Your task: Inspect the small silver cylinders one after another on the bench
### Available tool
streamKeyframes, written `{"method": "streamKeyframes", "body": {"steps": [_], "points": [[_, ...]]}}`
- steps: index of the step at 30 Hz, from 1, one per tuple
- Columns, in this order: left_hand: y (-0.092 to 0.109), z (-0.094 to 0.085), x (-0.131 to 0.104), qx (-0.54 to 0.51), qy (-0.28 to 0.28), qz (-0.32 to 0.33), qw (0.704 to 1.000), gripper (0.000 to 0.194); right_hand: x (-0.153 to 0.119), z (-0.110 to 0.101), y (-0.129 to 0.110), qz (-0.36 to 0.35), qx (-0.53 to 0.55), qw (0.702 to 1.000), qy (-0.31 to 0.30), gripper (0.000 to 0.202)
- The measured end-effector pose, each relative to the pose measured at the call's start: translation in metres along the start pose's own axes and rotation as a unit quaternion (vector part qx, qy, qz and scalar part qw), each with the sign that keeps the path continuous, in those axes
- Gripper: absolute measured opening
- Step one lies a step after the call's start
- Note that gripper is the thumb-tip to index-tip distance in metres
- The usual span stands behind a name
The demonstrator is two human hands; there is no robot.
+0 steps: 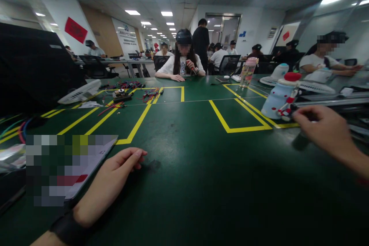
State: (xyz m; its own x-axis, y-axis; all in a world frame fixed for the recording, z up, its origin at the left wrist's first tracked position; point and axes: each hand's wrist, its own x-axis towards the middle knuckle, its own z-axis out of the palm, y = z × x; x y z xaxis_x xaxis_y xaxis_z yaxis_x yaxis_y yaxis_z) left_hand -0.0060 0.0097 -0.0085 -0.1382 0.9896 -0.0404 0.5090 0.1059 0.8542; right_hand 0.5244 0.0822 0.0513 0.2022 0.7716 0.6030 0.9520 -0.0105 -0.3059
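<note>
My left hand (125, 165) rests on the green table (184, 169) with its fingers loosely curled together and nothing visible in them. A dark band circles that wrist. Beside it lies a flat, thin-edged thing with a pale top (100, 161), mostly blurred out. On the right, my right hand (325, 127) is raised over the table, thumb and fingers pinched together. Something small and dark shows at its fingertips, too unclear to name. Just left of these fingertips stands a light blue bottle (272, 100) with a red top and red-and-white trimmings. Whether the hand touches it, I cannot tell.
Yellow tape (248, 128) marks rectangles on the table. Tangled wires (129, 84) and a white fan (80, 92) lie at the left. A clear bottle with a pink lid (248, 72) stands farther back. Across the table sits a person (183, 59) in a cap; others work behind.
</note>
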Motion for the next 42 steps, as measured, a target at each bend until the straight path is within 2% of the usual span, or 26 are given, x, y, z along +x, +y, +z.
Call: {"method": "streamKeyframes", "body": {"steps": [1, 2, 4, 6, 8, 10, 14, 17, 20, 24, 34, 42], "points": [[0.0, 0.0, 0.0, 0.005, 0.0, -0.001, 1.0, 0.04, 0.008, -0.006, 0.026, 0.033, -0.047, 0.998, 0.024, 0.034], [0.0, 0.0, -0.001, 0.008, -0.001, -0.003, 1.0, 0.04, 0.015, -0.01, 0.05, 0.061, -0.092, 0.994, 0.023, 0.034], [-0.002, 0.0, -0.001, 0.005, -0.001, -0.006, 1.0, 0.04, 0.022, -0.016, 0.091, 0.114, -0.164, 0.98, -0.027, 0.037], [-0.005, -0.001, -0.001, 0.001, -0.002, -0.007, 1.0, 0.039, 0.024, -0.019, 0.115, 0.161, -0.178, 0.965, -0.101, 0.041], [-0.008, -0.001, 0.0, -0.002, -0.005, -0.005, 1.0, 0.038, 0.022, -0.019, 0.125, 0.198, -0.166, 0.955, -0.148, 0.043], [-0.01, -0.002, 0.001, 0.0, -0.006, -0.009, 1.0, 0.037, 0.02, -0.019, 0.125, 0.211, -0.151, 0.952, -0.159, 0.044], [-0.008, -0.002, 0.0, 0.004, -0.009, -0.006, 1.0, 0.037, 0.017, -0.018, 0.123, 0.207, -0.145, 0.962, -0.102, 0.053], [-0.004, -0.002, -0.002, 0.006, -0.012, 0.0, 1.0, 0.037, 0.018, -0.017, 0.126, 0.193, -0.133, 0.963, -0.132, 0.056], [-0.003, -0.003, -0.003, 0.007, -0.007, 0.004, 1.0, 0.037, 0.017, -0.015, 0.125, 0.188, -0.116, 0.964, -0.149, 0.053], [-0.003, -0.002, -0.003, -0.006, 0.004, 0.008, 1.0, 0.036, 0.014, -0.014, 0.115, 0.181, -0.108, 0.969, -0.13, 0.048], [-0.008, -0.003, -0.003, -0.005, -0.007, 0.011, 1.0, 0.036, 0.008, -0.012, 0.093, 0.191, -0.092, 0.973, -0.093, 0.043], [-0.006, -0.002, -0.002, -0.004, -0.007, 0.007, 1.0, 0.038, 0.011, -0.005, 0.104, 0.161, -0.101, 0.978, -0.088, 0.043]]}}
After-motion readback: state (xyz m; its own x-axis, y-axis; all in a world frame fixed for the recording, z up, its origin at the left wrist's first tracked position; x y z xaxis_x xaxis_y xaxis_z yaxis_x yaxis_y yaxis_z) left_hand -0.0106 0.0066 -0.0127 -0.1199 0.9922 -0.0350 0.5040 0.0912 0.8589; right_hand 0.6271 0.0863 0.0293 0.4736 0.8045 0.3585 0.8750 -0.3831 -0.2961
